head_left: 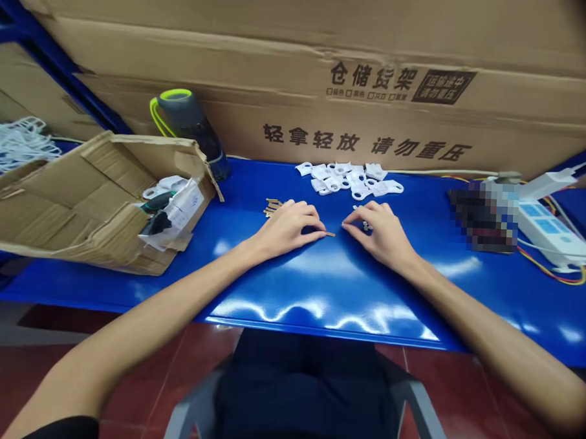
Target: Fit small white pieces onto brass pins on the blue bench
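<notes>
My left hand (292,228) pinches a small brass-coloured pin (330,234) between thumb and fingertips, its free end pointing right. Across a narrow gap, my right hand (377,231) has thumb and forefinger pressed together; whatever they hold is too small to name. Small pale pieces (366,226) lie under and beside the right fingers, partly hidden. Several brass-coloured pins (272,207) lie just behind my left hand. Beyond both hands, a pile of white plastic parts with round holes (348,178) rests on the blue table (290,281).
An open cardboard box (80,204) with a green-handled tool and a plastic bag stands at left, a dark bottle (195,128) behind it. White wire-like items (19,146) lie far left. At right are a blurred dark object (485,218) and a power strip (554,234) with cables.
</notes>
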The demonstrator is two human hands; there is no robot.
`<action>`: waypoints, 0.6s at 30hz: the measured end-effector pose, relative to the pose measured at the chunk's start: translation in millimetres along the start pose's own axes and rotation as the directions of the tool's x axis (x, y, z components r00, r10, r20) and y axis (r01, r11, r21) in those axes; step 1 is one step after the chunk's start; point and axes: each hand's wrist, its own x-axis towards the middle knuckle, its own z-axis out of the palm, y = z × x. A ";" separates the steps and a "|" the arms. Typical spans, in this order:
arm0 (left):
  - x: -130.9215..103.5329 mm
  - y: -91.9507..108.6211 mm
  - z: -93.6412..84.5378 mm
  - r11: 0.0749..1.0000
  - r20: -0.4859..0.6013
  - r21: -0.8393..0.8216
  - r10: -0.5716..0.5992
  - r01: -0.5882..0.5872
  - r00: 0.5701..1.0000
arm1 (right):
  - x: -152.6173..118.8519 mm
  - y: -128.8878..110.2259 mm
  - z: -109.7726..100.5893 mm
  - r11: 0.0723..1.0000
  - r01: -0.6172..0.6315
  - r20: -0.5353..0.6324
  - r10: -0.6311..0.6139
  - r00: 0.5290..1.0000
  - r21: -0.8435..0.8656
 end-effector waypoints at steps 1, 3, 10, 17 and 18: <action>-0.5 -0.5 -0.5 1.000 -0.006 -0.001 0.007 -0.007 1.000 | -0.1 -1.1 -0.7 0.999 0.004 0.016 -0.005 1.000 0.043; -1.5 -1.1 -2.1 1.000 -0.029 0.006 0.025 -0.025 0.999 | -0.2 -3.3 -1.9 0.991 0.008 0.043 -0.013 0.999 0.132; -1.6 10.4 -5.4 0.994 -0.215 0.085 0.082 -0.065 0.973 | 0.0 -9.2 -2.0 0.956 -0.005 0.054 -0.011 0.998 0.292; -3.9 17.9 -1.6 0.995 -0.232 0.069 0.081 -0.067 0.969 | 0.7 -18.8 -2.3 0.967 0.006 0.046 -0.018 0.999 0.255; -4.2 16.4 -1.2 0.995 -0.227 0.066 0.083 -0.070 0.970 | 0.8 -19.2 -2.2 0.968 0.004 0.053 -0.018 0.998 0.250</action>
